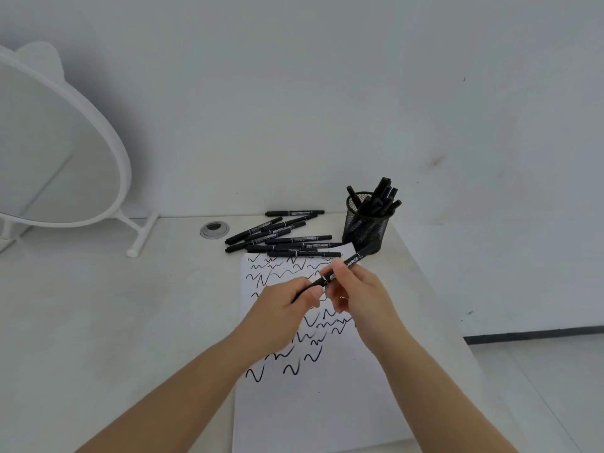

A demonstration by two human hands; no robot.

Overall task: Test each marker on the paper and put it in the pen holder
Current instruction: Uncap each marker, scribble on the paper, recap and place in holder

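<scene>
Both hands are on one marker (pixel 340 268) right above the paper (pixel 313 403), which I'll use as the anchor here. The right hand (pixel 362 289) grips the barrel, the left hand (pixel 287 308) pinches the lower end, so I'd guess the cap is coming off or going back on, can't tell which. The untested markers (pixel 281 237) lie in a heap at the paper's far edge, and the mesh pen holder (pixel 366 230) stands just off its far right corner, already stuffed with markers. Tip for this step: pull or push the cap straight along the barrel, keep the right hand steady, and aim the squiggle at the bare near half of the paper, below the existing scribbles (pixel 287 322)
</scene>
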